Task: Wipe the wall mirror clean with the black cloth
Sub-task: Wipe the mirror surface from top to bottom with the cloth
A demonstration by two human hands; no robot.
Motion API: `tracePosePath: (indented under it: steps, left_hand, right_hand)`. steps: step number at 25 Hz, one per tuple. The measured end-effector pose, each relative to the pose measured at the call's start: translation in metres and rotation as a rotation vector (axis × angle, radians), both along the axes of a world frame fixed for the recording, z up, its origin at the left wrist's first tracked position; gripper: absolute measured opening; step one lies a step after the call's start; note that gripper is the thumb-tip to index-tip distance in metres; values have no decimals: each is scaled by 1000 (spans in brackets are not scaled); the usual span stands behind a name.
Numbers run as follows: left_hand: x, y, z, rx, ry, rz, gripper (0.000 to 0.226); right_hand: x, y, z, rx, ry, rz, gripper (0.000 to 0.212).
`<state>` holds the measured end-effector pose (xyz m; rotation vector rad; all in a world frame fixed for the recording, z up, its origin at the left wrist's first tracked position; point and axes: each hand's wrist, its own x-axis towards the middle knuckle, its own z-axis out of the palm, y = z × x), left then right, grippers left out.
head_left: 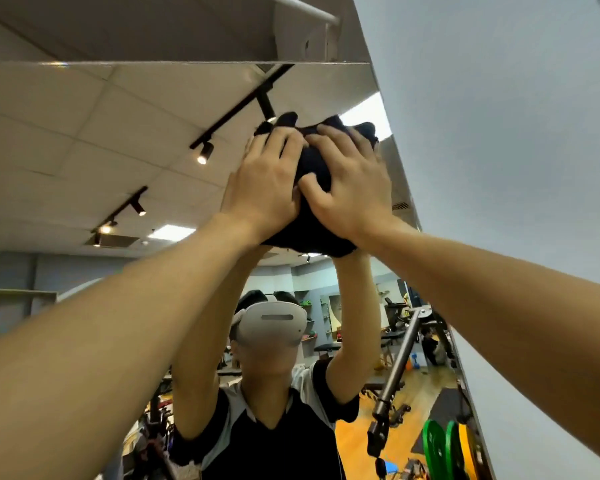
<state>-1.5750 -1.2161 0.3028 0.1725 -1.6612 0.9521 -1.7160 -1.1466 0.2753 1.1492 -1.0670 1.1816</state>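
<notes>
The wall mirror fills the left and middle of the view, and its top edge runs just above my hands. A bunched black cloth is held against the glass high up, near the mirror's right edge. My left hand lies flat on the cloth's left side with its fingers pointing up. My right hand covers the right side, fingers spread over the bunch and thumb dug into the fabric. Both arms reach up. The hands hide most of the cloth.
A plain white wall borders the mirror on the right. A white pipe runs overhead. The glass reflects me with a headset, ceiling track lights, a gym floor, a barbell and green weight plates.
</notes>
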Motion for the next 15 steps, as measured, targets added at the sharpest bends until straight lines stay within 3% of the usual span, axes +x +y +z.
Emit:
tracePosePath:
  steps: [5, 9, 12, 15]
  left_hand:
    - [102, -36, -38, 47, -9, 28, 47]
    - [218, -72, -56, 98, 106, 116, 47]
    - [274, -88, -41, 164, 172, 213, 47]
    - [263, -85, 14, 208, 238, 242, 50]
  right_hand:
    - [97, -34, -33, 104, 22, 6, 63]
    - [200, -78, -23, 262, 211, 14, 64]
    - [251, -101, 10, 334, 320, 9, 58]
    - [251, -102, 59, 298, 304, -50, 57]
